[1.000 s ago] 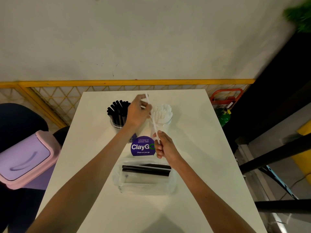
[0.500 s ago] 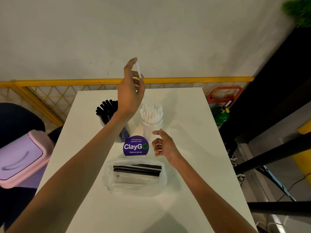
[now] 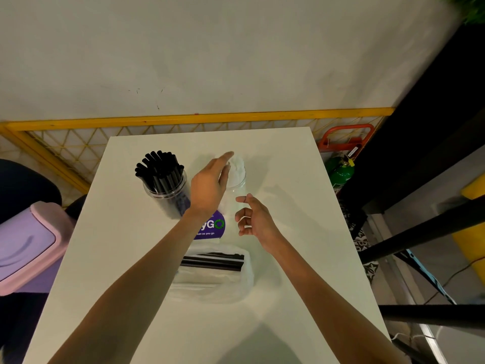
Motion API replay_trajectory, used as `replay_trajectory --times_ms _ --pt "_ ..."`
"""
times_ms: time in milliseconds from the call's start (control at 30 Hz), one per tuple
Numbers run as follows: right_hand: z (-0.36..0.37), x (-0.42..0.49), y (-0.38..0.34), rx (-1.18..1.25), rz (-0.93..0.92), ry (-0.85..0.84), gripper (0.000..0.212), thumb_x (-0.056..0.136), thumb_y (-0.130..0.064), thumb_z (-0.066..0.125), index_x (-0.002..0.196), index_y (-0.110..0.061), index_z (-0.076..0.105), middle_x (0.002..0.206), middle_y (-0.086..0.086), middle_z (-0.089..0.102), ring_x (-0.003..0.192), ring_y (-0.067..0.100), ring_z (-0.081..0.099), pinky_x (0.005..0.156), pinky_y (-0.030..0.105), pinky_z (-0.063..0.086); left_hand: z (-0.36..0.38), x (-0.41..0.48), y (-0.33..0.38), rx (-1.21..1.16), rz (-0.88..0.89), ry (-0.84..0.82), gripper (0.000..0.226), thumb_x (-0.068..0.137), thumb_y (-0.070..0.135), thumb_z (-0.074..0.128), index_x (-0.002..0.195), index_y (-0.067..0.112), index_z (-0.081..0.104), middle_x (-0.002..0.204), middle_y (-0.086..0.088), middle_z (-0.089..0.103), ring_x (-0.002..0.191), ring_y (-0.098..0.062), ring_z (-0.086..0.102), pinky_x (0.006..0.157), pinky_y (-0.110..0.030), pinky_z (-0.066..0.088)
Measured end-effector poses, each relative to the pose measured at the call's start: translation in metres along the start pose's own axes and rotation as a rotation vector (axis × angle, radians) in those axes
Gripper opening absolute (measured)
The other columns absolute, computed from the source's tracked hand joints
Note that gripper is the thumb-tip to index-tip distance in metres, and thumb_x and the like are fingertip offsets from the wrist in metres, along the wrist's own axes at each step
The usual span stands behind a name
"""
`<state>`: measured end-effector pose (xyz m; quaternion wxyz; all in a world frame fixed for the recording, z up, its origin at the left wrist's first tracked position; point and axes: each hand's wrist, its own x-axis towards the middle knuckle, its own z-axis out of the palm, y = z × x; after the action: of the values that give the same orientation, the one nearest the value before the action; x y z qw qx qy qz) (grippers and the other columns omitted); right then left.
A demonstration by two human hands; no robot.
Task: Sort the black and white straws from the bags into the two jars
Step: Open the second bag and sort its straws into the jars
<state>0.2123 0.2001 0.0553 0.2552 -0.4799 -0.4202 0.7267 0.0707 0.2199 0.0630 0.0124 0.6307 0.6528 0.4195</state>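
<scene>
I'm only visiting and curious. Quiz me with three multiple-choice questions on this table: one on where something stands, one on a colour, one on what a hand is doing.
1. Where does the black-straw jar stand, relative to the white-straw jar?
A. To the person's left of it
B. To the person's right of it
C. Stacked on top of it

2. What colour is the round sticker?
A. Red
B. Purple
C. Yellow

3. What is the right hand doing?
A. Pinching a straw
B. Gripping a jar
C. Holding nothing

Answers:
1 A: the dark bundle sits left of the white one.
2 B: its visible part is purple with white lettering.
3 C: its fingers are loosely curled with nothing between them.
</scene>
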Motion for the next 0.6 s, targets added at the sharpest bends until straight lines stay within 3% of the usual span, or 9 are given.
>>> replay_trajectory --times_ms 100,200,400,600 --pt "-0.001 0.001 0.0 0.013 -0.008 0.003 0.032 0.102 -0.036 0.03 0.11 -0.016 0.053 0.068 0.003 0.057 0.042 0.006 0.052 0.051 0.024 0.048 0.006 -0.011 -0.009 0.097 0.041 -0.023 0.031 0.09 0.018 0.046 0.111 0.008 0.067 0.091 -0.009 0.072 0.077 -0.025 0.068 0.057 -0.03 0.056" --pt "-0.001 0.003 -0.001 0.041 -0.001 0.003 0.031 0.102 -0.037 0.03 0.107 -0.017 0.054 0.068 0.004 0.056 0.041 0.007 0.052 0.05 0.023 0.048 0.009 -0.019 -0.015 0.195 0.096 -0.059 0.033 0.089 0.017 0.043 0.107 0.004 0.068 0.1 -0.011 0.071 0.096 -0.029 0.066 0.079 -0.038 0.056" --pt "0.001 0.004 -0.002 0.055 -0.008 0.0 0.031 0.102 -0.037 0.031 0.107 -0.017 0.055 0.067 0.004 0.057 0.041 0.007 0.052 0.048 0.022 0.049 0.012 -0.031 -0.016 0.274 0.077 -0.174 0.042 0.095 0.022 0.034 0.122 0.0 0.057 0.126 -0.016 0.058 0.118 -0.036 0.053 0.098 -0.043 0.043" --pt "0.004 0.003 -0.004 0.045 -0.005 0.011 0.032 0.102 -0.036 0.031 0.111 -0.016 0.054 0.068 0.005 0.058 0.042 0.007 0.052 0.05 0.024 0.049 0.01 -0.034 -0.013 0.271 0.021 -0.278 0.049 0.095 0.026 0.029 0.13 -0.001 0.049 0.134 -0.017 0.051 0.127 -0.037 0.045 0.104 -0.046 0.037"
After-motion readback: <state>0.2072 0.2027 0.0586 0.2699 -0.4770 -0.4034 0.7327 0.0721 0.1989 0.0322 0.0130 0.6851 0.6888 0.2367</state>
